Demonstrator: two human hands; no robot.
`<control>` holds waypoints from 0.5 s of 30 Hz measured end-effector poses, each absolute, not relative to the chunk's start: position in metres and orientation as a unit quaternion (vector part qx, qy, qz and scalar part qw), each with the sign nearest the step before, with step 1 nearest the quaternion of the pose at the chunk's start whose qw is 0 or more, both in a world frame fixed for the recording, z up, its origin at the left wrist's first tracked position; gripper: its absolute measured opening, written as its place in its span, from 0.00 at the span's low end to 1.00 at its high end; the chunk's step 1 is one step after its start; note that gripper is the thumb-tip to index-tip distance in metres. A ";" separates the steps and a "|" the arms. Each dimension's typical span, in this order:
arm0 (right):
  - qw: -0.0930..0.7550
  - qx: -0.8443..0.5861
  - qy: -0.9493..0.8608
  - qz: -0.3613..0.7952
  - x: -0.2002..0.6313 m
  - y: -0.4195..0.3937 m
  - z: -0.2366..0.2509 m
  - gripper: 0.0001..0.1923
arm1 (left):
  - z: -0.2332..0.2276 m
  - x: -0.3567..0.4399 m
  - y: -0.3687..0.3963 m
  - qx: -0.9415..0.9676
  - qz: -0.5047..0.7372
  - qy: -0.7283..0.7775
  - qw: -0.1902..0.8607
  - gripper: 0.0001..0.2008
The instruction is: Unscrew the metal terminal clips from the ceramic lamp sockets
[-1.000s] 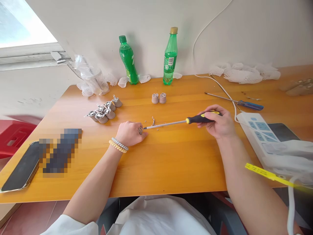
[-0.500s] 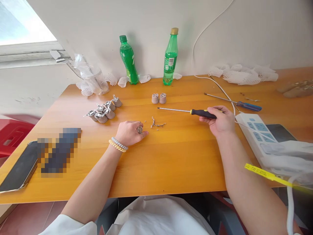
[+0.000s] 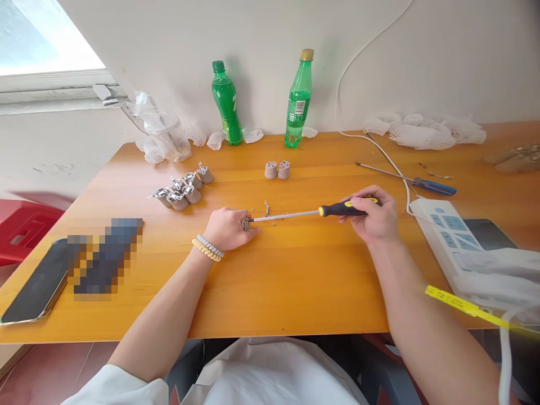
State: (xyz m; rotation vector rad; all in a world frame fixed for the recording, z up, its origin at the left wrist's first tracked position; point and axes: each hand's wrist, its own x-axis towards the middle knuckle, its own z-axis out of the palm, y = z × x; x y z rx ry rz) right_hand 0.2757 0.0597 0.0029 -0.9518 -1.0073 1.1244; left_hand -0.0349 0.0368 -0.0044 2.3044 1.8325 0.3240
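Clearly, both hands are occupied near the middle of the frame. Left of centre, a small piece (image 3: 245, 224) is gripped in the left hand (image 3: 228, 229), with thumb and fingers closed around it; its end is left showing toward the right, while the rest is hidden by the fingers. Right of centre, the black-and-yellow handle of a screwdriver (image 3: 331, 210) is held in the curled fingers of the right hand (image 3: 374, 214). The screwdriver's long axis is laid almost level across the frame, slightly higher at the handle, so that its tip is pointed leftward at the small piece. The tip is seen at the exposed end, though whether it is seated in anything cannot be told. The small piece is thus lined up with the shaft, well apart from the right hand. Behind the shaft, small metal parts (image 3: 267, 208) are scattered on the table (image 3: 295, 292).
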 end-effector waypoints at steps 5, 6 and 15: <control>0.628 -0.419 -0.435 0.491 0.271 0.060 0.003 0.08 | -0.005 -0.035 0.037 0.779 0.108 0.611 0.091 0.20; 0.628 -0.417 -0.437 0.491 0.271 0.059 0.003 0.08 | -0.005 -0.035 0.037 0.779 0.109 0.611 0.091 0.20; 0.566 -0.430 -0.557 0.429 0.282 0.055 0.001 0.12 | -0.002 -0.038 0.038 0.769 0.060 0.633 0.075 0.19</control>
